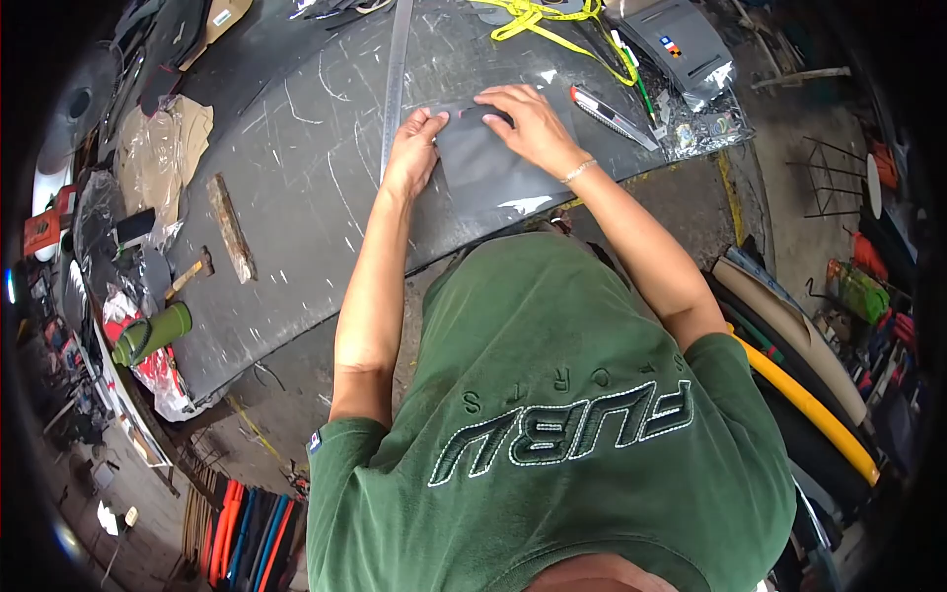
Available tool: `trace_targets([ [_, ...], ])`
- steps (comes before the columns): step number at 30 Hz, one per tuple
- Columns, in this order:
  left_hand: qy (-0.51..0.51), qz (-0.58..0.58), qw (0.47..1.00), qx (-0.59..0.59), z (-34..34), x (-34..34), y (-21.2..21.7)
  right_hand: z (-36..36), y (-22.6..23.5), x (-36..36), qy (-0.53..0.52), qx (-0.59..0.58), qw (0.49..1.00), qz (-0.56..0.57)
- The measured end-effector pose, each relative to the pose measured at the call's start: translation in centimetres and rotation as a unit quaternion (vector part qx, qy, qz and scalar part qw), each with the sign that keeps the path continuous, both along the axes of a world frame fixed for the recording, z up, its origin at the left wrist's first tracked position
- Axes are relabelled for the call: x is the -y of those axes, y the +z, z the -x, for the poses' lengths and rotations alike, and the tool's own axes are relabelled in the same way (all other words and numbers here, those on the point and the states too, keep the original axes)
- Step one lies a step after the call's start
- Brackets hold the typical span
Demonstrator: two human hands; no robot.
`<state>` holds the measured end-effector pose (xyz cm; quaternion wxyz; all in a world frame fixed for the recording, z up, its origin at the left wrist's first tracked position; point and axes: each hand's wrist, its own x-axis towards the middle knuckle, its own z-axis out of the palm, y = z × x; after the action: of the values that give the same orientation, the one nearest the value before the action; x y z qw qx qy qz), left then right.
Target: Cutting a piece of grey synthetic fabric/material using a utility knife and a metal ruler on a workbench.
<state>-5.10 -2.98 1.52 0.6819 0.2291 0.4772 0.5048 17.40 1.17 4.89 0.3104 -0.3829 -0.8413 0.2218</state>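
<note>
A see-through plastic sheet (493, 170) lies on the dark tabletop near its front edge. My left hand (412, 153) is closed at the sheet's upper left corner, thumb and forefinger pinching it. Over the far edge arches my right hand (534, 126), its fingers extended and the thumb apart; the fingertips rest around a dark patch there. Just left of my left hand, a long metal ruler (397, 84) runs away from me. To the right of my right hand lies a box cutter (612, 116) with its blade out.
The scratched table (296, 197) carries a yellow measuring tape (538, 16), a green pencil-like stick (639, 84) and a grey bag (681, 49). At left are a wood strip (231, 227), a hammer (192, 273), a green bottle (153, 333) and crumpled plastic (163, 148). Rolled material (809, 395) stands at right.
</note>
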Motion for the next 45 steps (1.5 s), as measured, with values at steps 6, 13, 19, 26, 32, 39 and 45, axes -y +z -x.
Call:
trace_targets([
  [6,-0.017,-0.008,0.996,0.092,-0.1,0.9,2.8,0.6,0.7,-0.5,0.022,0.066,0.998,0.005],
  [13,-0.016,0.013,0.998,0.065,-0.6,1.8,3.6,-0.2,0.1,-1.8,0.062,0.058,0.99,0.114],
  [19,0.021,0.029,0.998,0.054,-1.4,2.2,4.3,-2.5,-0.6,-3.5,0.019,-0.272,0.89,0.365],
  [26,0.047,0.055,0.997,-0.009,-0.4,2.6,2.4,-10.7,-0.9,-9.1,-0.153,-0.548,0.753,0.331],
  [32,0.02,0.025,0.997,-0.075,-2.5,1.7,0.8,-10.3,-0.5,-8.8,-0.136,-0.441,0.821,0.335],
  [39,0.037,0.03,0.984,-0.172,-2.5,0.9,-0.9,-13.4,-1.2,-13.7,-0.287,-0.694,0.635,0.182],
  [45,0.076,0.043,0.98,-0.178,0.2,3.5,-0.4,-16.6,2.7,-14.5,-0.284,-0.558,0.743,0.234],
])
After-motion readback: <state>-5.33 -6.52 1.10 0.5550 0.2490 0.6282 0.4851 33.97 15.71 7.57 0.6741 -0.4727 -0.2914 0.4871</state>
